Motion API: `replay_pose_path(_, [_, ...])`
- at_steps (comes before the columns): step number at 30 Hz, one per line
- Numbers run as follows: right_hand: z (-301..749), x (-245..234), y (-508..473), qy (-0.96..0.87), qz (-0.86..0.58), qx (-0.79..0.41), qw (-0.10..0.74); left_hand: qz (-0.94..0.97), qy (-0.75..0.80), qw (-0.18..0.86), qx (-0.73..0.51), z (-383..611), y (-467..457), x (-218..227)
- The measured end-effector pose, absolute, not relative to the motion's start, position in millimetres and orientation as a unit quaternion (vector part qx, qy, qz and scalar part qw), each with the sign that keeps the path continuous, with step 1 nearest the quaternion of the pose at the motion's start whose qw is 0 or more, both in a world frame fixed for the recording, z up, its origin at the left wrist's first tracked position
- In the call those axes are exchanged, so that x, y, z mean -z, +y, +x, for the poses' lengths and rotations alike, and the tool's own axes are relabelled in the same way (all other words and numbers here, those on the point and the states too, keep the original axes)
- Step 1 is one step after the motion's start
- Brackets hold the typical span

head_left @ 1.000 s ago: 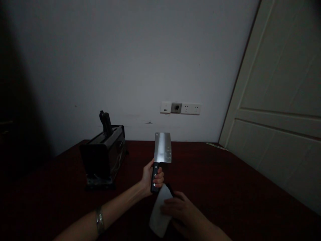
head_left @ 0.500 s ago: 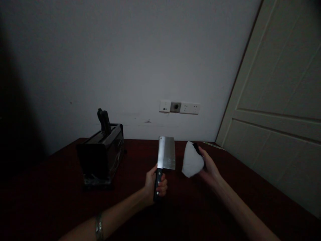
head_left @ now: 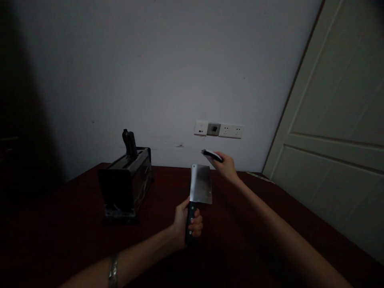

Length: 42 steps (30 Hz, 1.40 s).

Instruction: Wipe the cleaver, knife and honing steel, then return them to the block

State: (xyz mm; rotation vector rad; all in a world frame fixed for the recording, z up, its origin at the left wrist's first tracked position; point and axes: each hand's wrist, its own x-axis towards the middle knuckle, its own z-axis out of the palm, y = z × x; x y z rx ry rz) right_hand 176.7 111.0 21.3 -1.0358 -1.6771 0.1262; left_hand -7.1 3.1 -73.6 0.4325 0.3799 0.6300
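My left hand is closed round the black handle of a steel cleaver, whose blade points up and away from me over the dark red table. My right hand is stretched out beyond the blade's top, gripping a flat white cloth or pad with a dark edge, held nearly edge-on just above the cleaver's tip. I cannot tell whether the cloth touches the blade.
A black knife block with one dark handle sticking out stands at the table's left rear. White wall sockets sit on the wall behind. A pale door closes off the right side.
My right hand lifted the white cloth from low beside the cleaver's handle, out to the right of the blade, then forward to above the blade's tip. The cleaver stayed upright.
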Motion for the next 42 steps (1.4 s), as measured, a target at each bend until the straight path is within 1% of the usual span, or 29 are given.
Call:
replay_pose_path(2, [168,-23,115,-0.776,-0.420,-0.011,0.470,0.213,0.189,0.909,-0.305,-7,-1,69])
replay_pose_path(4, [161,-22,116,-0.828,-0.403,-0.005,0.390,0.215,0.191,0.908,-0.304,-8,-5,64])
replay_pose_path(5, [159,-21,116,-0.846,-0.395,-0.007,0.359,0.216,0.189,0.908,-0.304,-9,-7,62])
replay_pose_path(7, [155,-17,110,-0.862,-0.383,-0.013,0.332,0.214,0.180,0.911,-0.302,-11,-10,57])
replay_pose_path(11, [148,-9,77,-0.880,-0.334,-0.052,0.334,0.208,0.161,0.916,-0.302,-18,-11,49])
replay_pose_path(15, [138,0,33,-0.902,-0.265,-0.132,0.315,0.213,0.176,0.907,-0.317,-25,-8,48])
replay_pose_path(17, [138,1,26,-0.907,-0.247,-0.146,0.308,0.221,0.176,0.903,-0.323,-28,-9,50])
replay_pose_path(19, [141,-2,34,-0.904,-0.259,-0.133,0.313,0.231,0.161,0.908,-0.309,-28,-11,52])
replay_pose_path(23, [154,-17,73,-0.876,-0.334,-0.078,0.340,0.247,0.131,0.922,-0.266,-26,-21,53])
replay_pose_path(26, [155,-25,81,-0.867,-0.356,-0.061,0.345,0.251,0.127,0.923,-0.263,-24,-24,51])
replay_pose_path(32, [136,-13,30,-0.901,-0.273,-0.150,0.302,0.230,0.150,0.907,-0.318,-29,-14,50])
replay_pose_path(35, [131,-7,23,-0.902,-0.263,-0.164,0.300,0.230,0.151,0.901,-0.336,-32,-9,50])
replay_pose_path(39, [135,-13,56,-0.886,-0.301,-0.107,0.337,0.226,0.133,0.911,-0.317,-31,-11,47])
replay_pose_path(42, [138,-23,87,-0.872,-0.342,-0.071,0.342,0.217,0.121,0.920,-0.302,-27,-16,44])
